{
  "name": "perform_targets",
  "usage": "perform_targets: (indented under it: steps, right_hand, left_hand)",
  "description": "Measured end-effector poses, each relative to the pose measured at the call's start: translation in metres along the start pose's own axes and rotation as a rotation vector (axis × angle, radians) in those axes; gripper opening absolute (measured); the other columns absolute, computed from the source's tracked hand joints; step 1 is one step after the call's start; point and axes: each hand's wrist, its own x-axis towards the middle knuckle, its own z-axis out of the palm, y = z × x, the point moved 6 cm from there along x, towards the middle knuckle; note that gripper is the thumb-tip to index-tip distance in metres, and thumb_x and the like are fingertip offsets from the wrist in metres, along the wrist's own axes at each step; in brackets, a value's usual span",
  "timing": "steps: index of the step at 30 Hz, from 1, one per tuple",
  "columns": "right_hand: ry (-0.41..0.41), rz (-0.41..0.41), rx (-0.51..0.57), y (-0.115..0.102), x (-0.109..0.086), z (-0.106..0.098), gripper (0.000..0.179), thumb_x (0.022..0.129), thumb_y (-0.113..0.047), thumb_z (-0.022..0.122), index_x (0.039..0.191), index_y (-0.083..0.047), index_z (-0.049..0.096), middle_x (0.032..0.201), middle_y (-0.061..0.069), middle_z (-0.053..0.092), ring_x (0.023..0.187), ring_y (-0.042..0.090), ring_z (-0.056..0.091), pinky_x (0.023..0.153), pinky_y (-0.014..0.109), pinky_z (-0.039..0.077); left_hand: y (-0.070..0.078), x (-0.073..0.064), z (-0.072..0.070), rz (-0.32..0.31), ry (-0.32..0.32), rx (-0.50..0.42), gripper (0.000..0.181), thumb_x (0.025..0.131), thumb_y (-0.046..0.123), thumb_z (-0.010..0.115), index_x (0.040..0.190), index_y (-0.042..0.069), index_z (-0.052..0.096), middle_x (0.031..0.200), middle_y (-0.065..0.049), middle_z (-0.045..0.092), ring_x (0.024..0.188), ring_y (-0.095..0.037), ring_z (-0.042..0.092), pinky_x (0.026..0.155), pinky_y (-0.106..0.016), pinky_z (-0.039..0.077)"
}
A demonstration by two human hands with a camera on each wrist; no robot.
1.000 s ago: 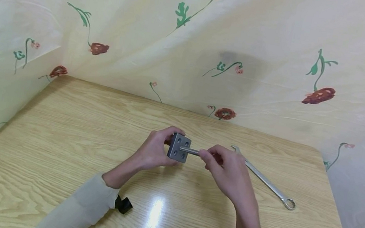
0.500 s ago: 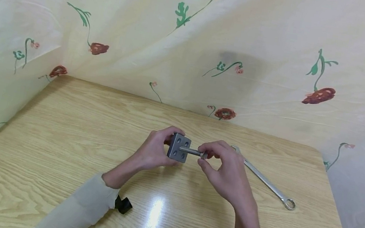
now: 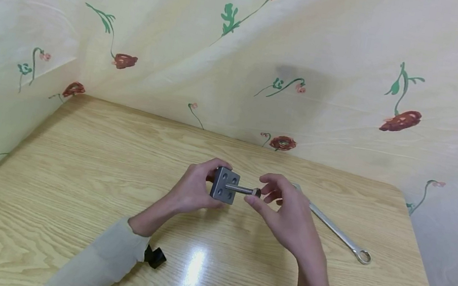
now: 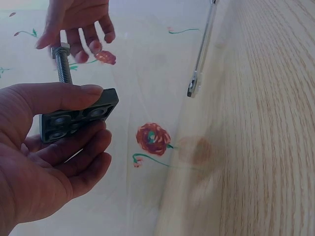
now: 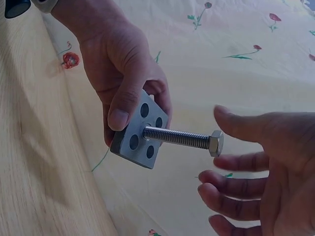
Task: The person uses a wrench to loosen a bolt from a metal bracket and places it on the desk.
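My left hand grips a square grey metal plate by its edges, thumb on one side and fingers on the other. The plate has holes near its corners. From its middle a long hex bolt sticks out toward my right hand, its threaded shank showing and its hex head outermost. Around that head the thumb and fingers of my right hand are spread, with a gap between them and the head in the right wrist view. The left wrist view shows the plate's other face, partly covered by the left hand.
A combination wrench lies on the wood-grain table, to the right of and partly behind the right hand. Flower-patterned cloth rises behind the table and along its sides.
My right hand has let go of the bolt and its fingers have spread, uncovering the bolt head. The left hand and the plate have stayed in place.
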Motion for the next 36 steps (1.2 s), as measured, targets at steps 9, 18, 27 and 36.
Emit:
perform_targets:
  steps: [9, 18, 27, 36]
  right_hand:
    - [0.022, 0.044, -0.009, -0.001, -0.001, 0.002, 0.018, 0.088, -0.029, 0.070, 0.088, -0.011, 0.070, 0.072, 0.000, 0.067, 0.065, 0.010, 0.058, 0.057, 0.022, 0.044]
    - [0.109, -0.205, -0.045, -0.014, -0.004, -0.001, 0.023, 0.073, 0.000, 0.079, 0.092, -0.012, 0.072, 0.092, 0.000, 0.070, 0.082, 0.013, 0.063, 0.071, 0.027, 0.046]
    - [0.056, -0.101, -0.021, -0.007, -0.002, -0.002, 0.041, 0.080, -0.020, 0.078, 0.115, -0.007, 0.063, 0.099, 0.006, 0.070, 0.087, 0.018, 0.064, 0.075, 0.033, 0.047]
    - [-0.003, 0.063, 0.003, 0.000, -0.001, 0.002, 0.026, 0.093, -0.035, 0.062, 0.091, -0.011, 0.071, 0.071, 0.003, 0.068, 0.061, 0.009, 0.055, 0.053, 0.022, 0.041]
  left_hand:
    - [0.001, 0.000, 0.000, 0.025, 0.000, 0.010, 0.070, 0.064, -0.003, 0.084, 0.127, 0.005, 0.055, 0.115, -0.015, 0.069, 0.099, -0.027, 0.069, 0.091, -0.043, 0.054]
    - [0.001, 0.000, 0.000, 0.015, 0.001, 0.009, 0.070, 0.063, -0.003, 0.084, 0.125, 0.008, 0.055, 0.114, -0.014, 0.070, 0.097, -0.026, 0.069, 0.090, -0.043, 0.054]
    - [0.001, 0.000, 0.000, 0.001, 0.000, 0.004, 0.071, 0.064, -0.003, 0.083, 0.127, 0.008, 0.055, 0.117, -0.015, 0.068, 0.101, -0.028, 0.068, 0.092, -0.043, 0.054]
    - [0.000, 0.000, 0.000, -0.002, 0.012, 0.004, 0.070, 0.063, -0.004, 0.083, 0.126, 0.008, 0.055, 0.115, -0.014, 0.069, 0.100, -0.027, 0.068, 0.091, -0.043, 0.054]
